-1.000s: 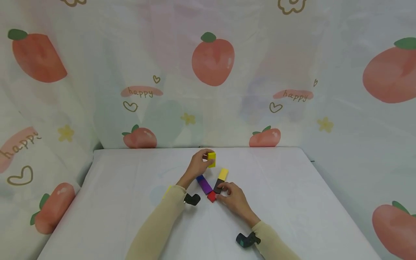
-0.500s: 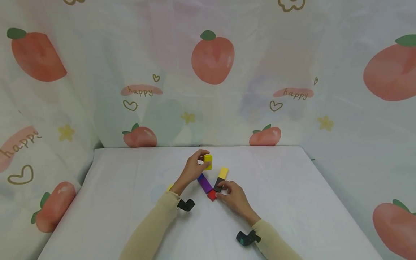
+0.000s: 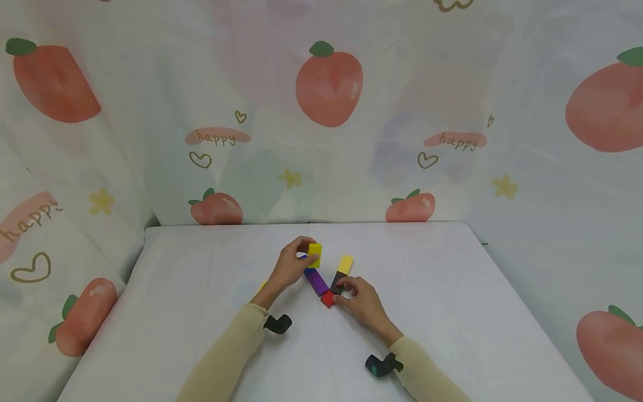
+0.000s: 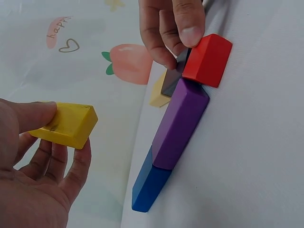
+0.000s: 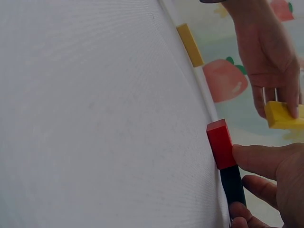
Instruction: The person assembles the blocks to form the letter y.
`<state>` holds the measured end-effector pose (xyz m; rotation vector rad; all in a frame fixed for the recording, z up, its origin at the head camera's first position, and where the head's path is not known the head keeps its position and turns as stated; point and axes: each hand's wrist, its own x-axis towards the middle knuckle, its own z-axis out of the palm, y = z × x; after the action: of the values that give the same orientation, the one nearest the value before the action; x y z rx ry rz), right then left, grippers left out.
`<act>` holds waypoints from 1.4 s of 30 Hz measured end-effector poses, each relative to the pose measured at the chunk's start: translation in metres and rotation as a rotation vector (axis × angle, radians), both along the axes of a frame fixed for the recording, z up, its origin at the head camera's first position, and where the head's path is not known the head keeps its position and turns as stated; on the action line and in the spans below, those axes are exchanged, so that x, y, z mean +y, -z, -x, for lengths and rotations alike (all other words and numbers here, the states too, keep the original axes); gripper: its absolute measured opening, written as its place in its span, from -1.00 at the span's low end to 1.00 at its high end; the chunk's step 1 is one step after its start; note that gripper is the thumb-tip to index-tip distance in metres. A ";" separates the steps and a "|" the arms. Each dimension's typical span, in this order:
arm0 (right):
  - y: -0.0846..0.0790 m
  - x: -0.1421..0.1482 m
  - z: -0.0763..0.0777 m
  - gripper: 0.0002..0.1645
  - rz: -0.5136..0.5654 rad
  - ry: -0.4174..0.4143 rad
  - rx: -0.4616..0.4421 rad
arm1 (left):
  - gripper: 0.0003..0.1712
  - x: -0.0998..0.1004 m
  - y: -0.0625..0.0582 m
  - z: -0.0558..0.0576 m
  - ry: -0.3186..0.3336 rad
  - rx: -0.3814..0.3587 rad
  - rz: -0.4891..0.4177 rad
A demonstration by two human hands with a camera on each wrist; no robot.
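Observation:
In my left hand (image 3: 288,265) a yellow block (image 3: 315,255) is pinched between thumb and fingers, held up off the table near the blue block (image 4: 151,186). Blue, purple (image 3: 316,282) and red (image 3: 327,299) blocks lie end to end in a slanting line. From the red block, a black block (image 3: 338,282) and a pale yellow block (image 3: 345,264) branch away, so the row forms a V. My right hand (image 3: 364,304) rests beside the corner, its thumb touching the red block and its fingers against the black one.
Another yellow block (image 5: 190,45) lies on the white table (image 3: 452,312), mostly hidden behind my left wrist in the head view. A fruit-printed cloth (image 3: 326,167) hangs behind the table and along its sides.
My left hand has drawn back to the left and slightly nearer with the yellow block, toward the blue block's end. My right hand stays in place at the red and black blocks.

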<state>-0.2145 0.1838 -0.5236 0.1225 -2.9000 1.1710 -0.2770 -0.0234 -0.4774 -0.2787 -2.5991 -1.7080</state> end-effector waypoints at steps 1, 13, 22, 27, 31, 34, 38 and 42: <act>0.000 0.000 0.000 -0.67 0.000 0.000 0.000 | -0.63 -0.001 0.000 -0.001 0.003 0.000 -0.003; -0.002 -0.001 -0.001 -0.67 -0.004 0.006 -0.006 | -0.64 -0.011 0.000 -0.014 0.035 -0.021 0.017; -0.002 -0.001 -0.001 -0.66 -0.003 0.005 -0.009 | -0.64 -0.019 -0.001 -0.023 0.074 -0.054 0.063; -0.001 0.000 0.000 -0.67 -0.010 0.001 -0.005 | -0.63 -0.023 -0.002 -0.032 0.104 -0.048 0.100; -0.002 0.000 -0.001 -0.66 -0.017 0.004 -0.011 | -0.61 -0.024 -0.001 -0.036 0.122 -0.049 0.128; -0.002 0.000 -0.001 -0.66 -0.024 0.010 -0.017 | -0.62 -0.026 0.001 -0.038 0.138 -0.045 0.143; -0.002 -0.001 -0.001 -0.66 -0.028 0.010 -0.025 | -0.64 -0.027 0.005 -0.041 0.169 -0.044 0.179; -0.002 -0.001 0.000 -0.65 -0.021 0.008 -0.023 | -0.63 -0.027 0.009 -0.043 0.200 -0.060 0.218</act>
<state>-0.2142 0.1831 -0.5215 0.0989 -2.9305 1.1483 -0.2343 -0.0507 -0.4864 -0.5168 -2.8930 -1.5034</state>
